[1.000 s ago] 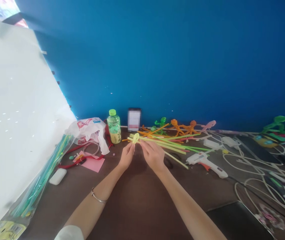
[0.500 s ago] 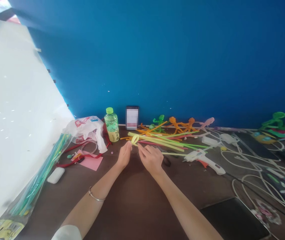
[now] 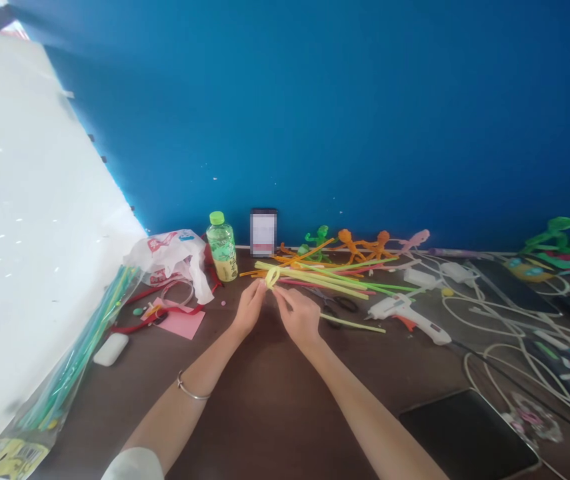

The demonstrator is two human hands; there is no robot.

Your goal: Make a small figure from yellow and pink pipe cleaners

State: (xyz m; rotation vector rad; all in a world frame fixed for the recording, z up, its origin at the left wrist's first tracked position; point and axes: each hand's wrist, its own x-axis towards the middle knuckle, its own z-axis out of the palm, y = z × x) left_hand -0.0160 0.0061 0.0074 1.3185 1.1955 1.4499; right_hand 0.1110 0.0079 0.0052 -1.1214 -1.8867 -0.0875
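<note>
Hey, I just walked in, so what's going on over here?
Someone is working a yellow stem with two bare hands. The left hand pinches it near its loop, and the right hand grips it just beside. More colored stems lie loose on the table behind the hands. A white glue gun lies to the right, and small figures stand along the blue wall.

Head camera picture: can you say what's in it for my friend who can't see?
A person's left hand and right hand pinch a looped pale yellow pipe cleaner over a dark table. Beyond lie loose colorful pipe cleaners, with a green-capped bottle to the left and a white glue gun to the right.
</note>
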